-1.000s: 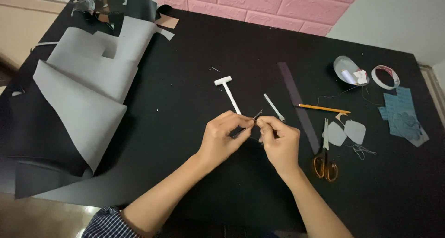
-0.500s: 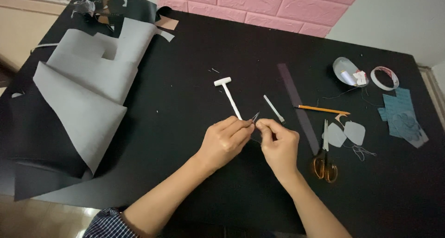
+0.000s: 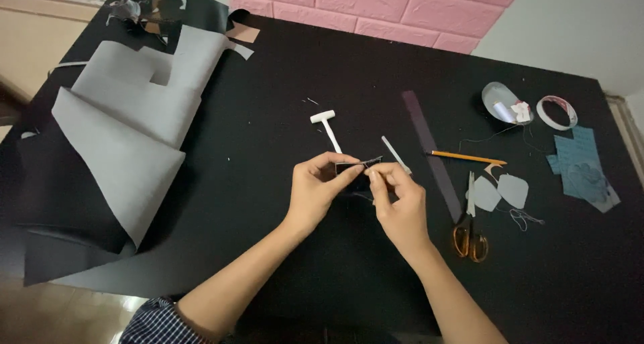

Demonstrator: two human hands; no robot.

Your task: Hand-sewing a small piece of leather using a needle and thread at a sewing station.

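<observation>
My left hand and my right hand meet over the middle of the black table. Together they pinch a small dark piece of material, held just above the tabletop. The left fingers grip its left end, the right thumb and forefinger its right end. A thin thread seems to hang below it, too fine to be sure. A white T-shaped tool lies just beyond the hands, and a small white stick lies to its right.
Curled grey and black sheets cover the left of the table. On the right lie a dark strip, a pencil, orange-handled scissors, two grey cut-outs, a thread holder, a tape ring and blue pieces.
Both hands stayed together over the small dark piece with only slight finger shifts. The rest of the table has not changed.
</observation>
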